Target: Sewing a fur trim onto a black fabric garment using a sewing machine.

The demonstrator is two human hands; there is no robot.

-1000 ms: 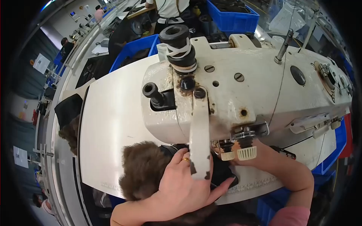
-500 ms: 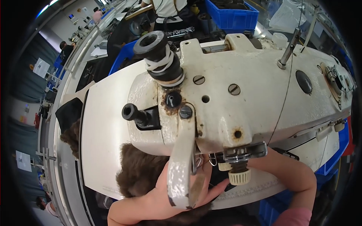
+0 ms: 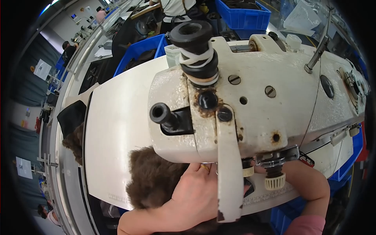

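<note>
My left hand (image 3: 192,194) sits low centre in the frame, laid flat with fingers spread on the brown fur (image 3: 154,180), pressing it to the white table (image 3: 113,129); a ring shows on one finger. My right forearm comes in from the lower right and bends toward the needle area, but the right hand itself is hidden under the sewing machine head (image 3: 254,102), so I cannot tell whether it is spread or pinching anything. The fur lies at the lower centre, its right edge running under the head where the foot must be; the needle and foot are out of my sight. I judge I am mid-seam, guiding the fur through the machine. The next move, as I read it, calls for steady feed with the left palm, keeping the pile out of the stitch line and the fingers well away from the needle, which I must do by feel since the head blocks the view. Further out, another dark fur piece (image 3: 74,135) lies at the table's left edge, and blue bins (image 3: 250,15) stand along the top of the frame.
</note>
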